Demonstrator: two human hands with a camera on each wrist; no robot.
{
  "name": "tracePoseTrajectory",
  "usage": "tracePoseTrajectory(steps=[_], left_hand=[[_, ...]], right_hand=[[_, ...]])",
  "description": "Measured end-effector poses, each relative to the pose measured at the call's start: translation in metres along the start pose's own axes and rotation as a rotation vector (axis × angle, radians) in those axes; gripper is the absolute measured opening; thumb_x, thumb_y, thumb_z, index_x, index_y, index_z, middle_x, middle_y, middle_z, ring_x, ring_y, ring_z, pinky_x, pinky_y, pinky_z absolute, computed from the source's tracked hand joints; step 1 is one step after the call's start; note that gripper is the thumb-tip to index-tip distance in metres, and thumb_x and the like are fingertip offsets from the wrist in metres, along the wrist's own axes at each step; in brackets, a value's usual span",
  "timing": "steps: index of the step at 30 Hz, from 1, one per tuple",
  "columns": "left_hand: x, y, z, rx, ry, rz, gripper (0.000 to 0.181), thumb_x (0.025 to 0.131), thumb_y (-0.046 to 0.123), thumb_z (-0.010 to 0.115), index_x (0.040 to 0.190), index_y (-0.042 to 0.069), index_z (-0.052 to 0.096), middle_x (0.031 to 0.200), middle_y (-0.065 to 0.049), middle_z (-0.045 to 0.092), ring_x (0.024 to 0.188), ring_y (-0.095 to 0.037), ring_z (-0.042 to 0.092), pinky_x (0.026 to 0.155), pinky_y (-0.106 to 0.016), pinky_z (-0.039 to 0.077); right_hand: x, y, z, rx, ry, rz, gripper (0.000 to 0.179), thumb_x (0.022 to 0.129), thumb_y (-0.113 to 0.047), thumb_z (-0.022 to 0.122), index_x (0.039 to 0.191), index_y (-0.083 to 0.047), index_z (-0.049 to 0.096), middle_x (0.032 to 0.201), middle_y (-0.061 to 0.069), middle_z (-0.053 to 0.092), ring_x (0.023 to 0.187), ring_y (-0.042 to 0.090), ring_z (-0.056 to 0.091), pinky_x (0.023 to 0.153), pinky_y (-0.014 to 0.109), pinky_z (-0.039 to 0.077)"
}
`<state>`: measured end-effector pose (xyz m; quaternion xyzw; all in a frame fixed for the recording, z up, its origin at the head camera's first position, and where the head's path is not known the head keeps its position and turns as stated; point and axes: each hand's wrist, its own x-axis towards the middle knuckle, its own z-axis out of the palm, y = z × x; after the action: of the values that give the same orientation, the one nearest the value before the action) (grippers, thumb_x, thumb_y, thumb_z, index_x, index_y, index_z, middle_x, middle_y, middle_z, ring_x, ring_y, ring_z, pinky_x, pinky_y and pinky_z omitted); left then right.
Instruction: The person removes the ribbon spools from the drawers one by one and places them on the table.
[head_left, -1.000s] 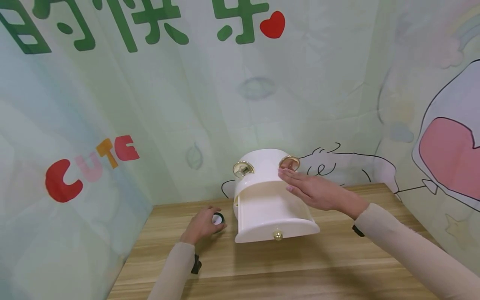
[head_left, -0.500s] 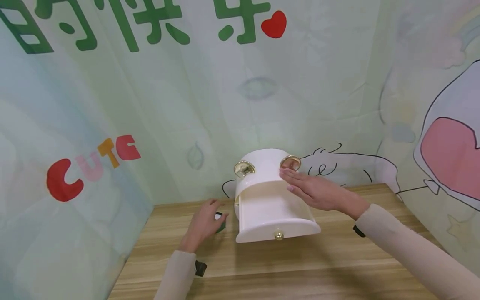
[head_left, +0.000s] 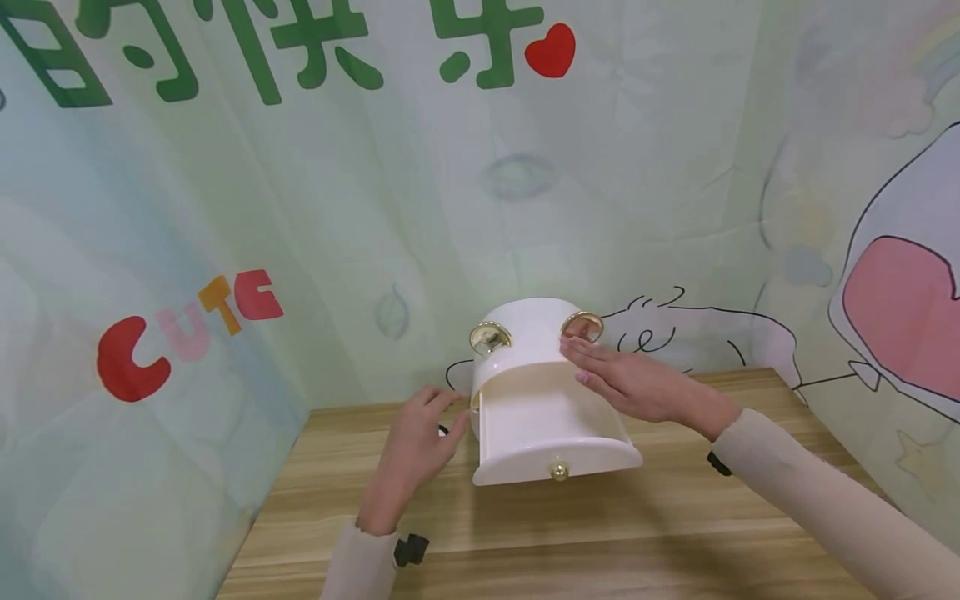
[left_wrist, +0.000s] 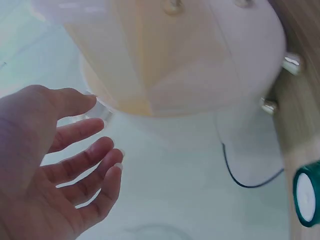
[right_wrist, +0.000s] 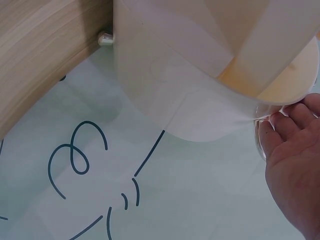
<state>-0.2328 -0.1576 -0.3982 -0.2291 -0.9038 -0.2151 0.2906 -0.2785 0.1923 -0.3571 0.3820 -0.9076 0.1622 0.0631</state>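
A white rounded box [head_left: 528,325] stands on the table with its drawer [head_left: 525,465] pulled out. Its drawer front carries a gold knob [head_left: 558,471], and two shiny gold discs [head_left: 491,337] sit on top. My left hand [head_left: 416,446] hovers by the box's left side, fingers loosely spread and holding nothing. My right hand [head_left: 637,385] rests its straight fingers on the top, beside the right disc. Below my left hand in the left wrist view is a green roll with a white face [left_wrist: 306,195]; in the head view my fingers mostly hide it.
The wood-grain table [head_left: 555,558] runs up to a pale printed cloth backdrop [head_left: 360,208] behind and at both sides. Small metal feet [left_wrist: 292,64] show under the box in the left wrist view.
My left hand has let go of the green roll and moved up and right toward the box's side. The right hand stays in place.
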Motion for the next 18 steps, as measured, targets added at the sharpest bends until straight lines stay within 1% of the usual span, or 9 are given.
tracePoseTrajectory(steps=[3,6,11,14,18], left_hand=[[-0.001,0.015,-0.007,-0.025,0.037,0.036,0.021,0.091,0.015,0.081,0.108,0.004,0.077,0.095,-0.010,0.072,0.084,-0.021,0.068,0.070,-0.033,0.058],[-0.003,0.028,-0.014,-0.050,0.056,0.056,0.019,0.092,0.016,0.080,0.105,0.004,0.077,0.091,-0.008,0.070,0.079,-0.019,0.066,0.067,-0.027,0.055],[-0.005,0.049,-0.023,-0.088,0.090,0.098,0.015,0.090,0.015,0.081,0.100,0.007,0.075,0.089,-0.005,0.068,0.077,-0.018,0.066,0.065,-0.023,0.054],[-0.007,0.062,-0.026,-0.101,0.106,0.135,0.014,0.089,0.013,0.082,0.095,0.008,0.070,0.087,-0.004,0.067,0.074,-0.016,0.065,0.065,-0.020,0.053],[-0.013,0.080,-0.026,-0.091,0.124,0.168,0.018,0.089,0.013,0.082,0.092,0.011,0.065,0.086,-0.002,0.064,0.069,-0.011,0.060,0.063,-0.016,0.049]], right_hand=[[0.000,0.000,0.000,-0.002,-0.004,0.004,0.056,0.115,-0.039,0.036,0.166,-0.018,0.030,0.174,0.000,0.027,0.161,0.027,0.030,0.124,0.054,0.037],[0.000,0.000,0.000,0.003,-0.007,0.004,0.056,0.115,-0.039,0.036,0.166,-0.018,0.029,0.174,0.001,0.027,0.161,0.027,0.030,0.124,0.054,0.037],[0.000,0.000,0.000,0.006,-0.001,0.001,0.056,0.114,-0.038,0.037,0.166,-0.018,0.030,0.174,0.001,0.028,0.160,0.027,0.031,0.124,0.054,0.037],[0.000,0.000,0.000,0.002,0.003,0.006,0.055,0.114,-0.038,0.038,0.165,-0.018,0.031,0.173,0.000,0.029,0.160,0.027,0.032,0.124,0.054,0.038],[-0.001,-0.001,0.000,0.004,0.002,0.011,0.055,0.114,-0.038,0.038,0.165,-0.018,0.031,0.173,0.001,0.029,0.160,0.028,0.033,0.123,0.054,0.038]])
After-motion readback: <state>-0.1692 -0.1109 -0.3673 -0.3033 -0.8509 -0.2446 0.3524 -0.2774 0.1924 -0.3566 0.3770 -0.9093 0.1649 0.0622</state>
